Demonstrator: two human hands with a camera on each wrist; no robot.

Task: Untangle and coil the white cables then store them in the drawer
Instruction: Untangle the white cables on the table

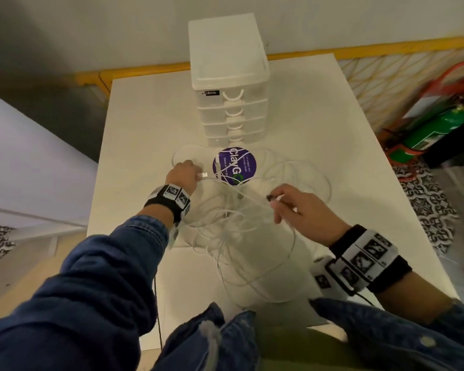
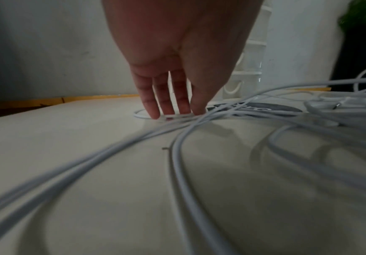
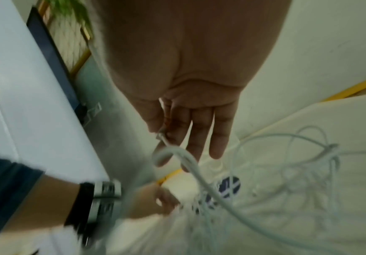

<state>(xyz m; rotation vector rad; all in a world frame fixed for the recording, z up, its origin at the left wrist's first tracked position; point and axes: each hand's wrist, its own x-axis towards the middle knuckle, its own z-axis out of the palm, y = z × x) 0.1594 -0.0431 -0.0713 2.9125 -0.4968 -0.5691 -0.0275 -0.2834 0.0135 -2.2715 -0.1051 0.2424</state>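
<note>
A tangle of white cables (image 1: 239,231) lies spread over the middle of the white table (image 1: 145,129). My left hand (image 1: 196,175) reaches down at the tangle's left side and pinches a cable end, its USB plug (image 1: 204,174) sticking out to the right. In the left wrist view its fingers (image 2: 167,103) point down onto crossing cables (image 2: 177,155). My right hand (image 1: 275,199) is raised over the tangle's right side. There its thumb and forefinger (image 3: 156,124) pinch another cable (image 3: 210,186) near its end, the other fingers straight. The white drawer unit (image 1: 225,76) stands behind, all drawers closed.
A round purple sticker (image 1: 235,166) lies on the table under some cable loops, just in front of the drawers. A yellow rail (image 1: 386,46) runs behind the table. A green fire extinguisher (image 1: 439,127) stands on the floor to the right.
</note>
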